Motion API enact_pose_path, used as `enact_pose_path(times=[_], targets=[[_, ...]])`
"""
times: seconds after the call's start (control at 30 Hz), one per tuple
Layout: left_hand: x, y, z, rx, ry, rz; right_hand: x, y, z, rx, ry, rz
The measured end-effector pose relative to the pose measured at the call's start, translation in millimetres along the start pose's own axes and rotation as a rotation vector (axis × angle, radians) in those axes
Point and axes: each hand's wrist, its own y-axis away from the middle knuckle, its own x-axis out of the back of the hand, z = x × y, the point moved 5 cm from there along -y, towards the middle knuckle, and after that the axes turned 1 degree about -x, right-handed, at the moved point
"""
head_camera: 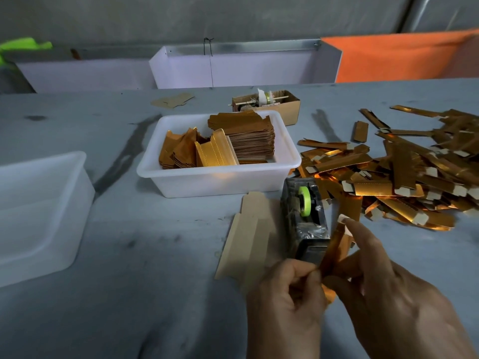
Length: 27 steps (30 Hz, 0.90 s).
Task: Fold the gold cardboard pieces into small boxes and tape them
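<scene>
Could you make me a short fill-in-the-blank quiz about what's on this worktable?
1. Both hands, left hand and right hand, hold one folded ____ cardboard piece.
2. The roll in the black tape dispenser has a ____ core.
3. The stacked flat cardboard pieces sit in a white plastic ____.
4. The loose pile of finished gold boxes lies to the ____ of the dispenser.

Missing words: gold; green; tub; right

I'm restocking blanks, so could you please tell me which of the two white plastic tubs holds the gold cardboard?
The white tub in the middle, behind the tape dispenser, holds the gold cardboard pieces. The tub at the left edge shows none.
</scene>
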Motion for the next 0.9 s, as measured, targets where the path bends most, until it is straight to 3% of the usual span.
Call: enact_pose_path(times=[0.13, 0.23, 0.33, 0.47, 0.6, 0.7, 0.77, 0.8, 0.87, 0.9], targets=[[16, -1, 3, 0.045, 0.096, 0.026, 3, -5, 12, -0.073, 0.139, -0.061], [22, -5, 10, 0.041, 0.117, 0.003, 10, -7, 18, -0.090, -0.201, -0.062], [18, -4, 12, 0.085, 0.102, -0.038, -6, -7, 20, -0.254, -0.627, -0.234], [16, -7, 10, 0.145, 0.167, -0.138, -23, -5, 22, -0.360, -0.860, -0.275], [21, -12, 3, 0.323, 0.192, -0.279, -32, -4, 29, -0.407, -1.006, -0.317], [25, -17, 8, 0.290, 0.070, -0.361, -33, -7, 32, -0.427, -1.071, -0.365], [34, -27, 8, 0.155, -0.100, -0.261, -32, -10, 42, -0.454, -1.110, -0.376], [44, -35, 6, 0.058, -0.251, -0.132, -30, -14, 48, -0.465, -1.120, -0.359], [60, -49, 9, -0.117, -0.600, 0.140, -18, -30, 66, -0.505, -1.163, -0.264], [63, -56, 10, -0.141, -0.752, 0.189, -10, -39, 77, -0.550, -1.191, -0.179]])
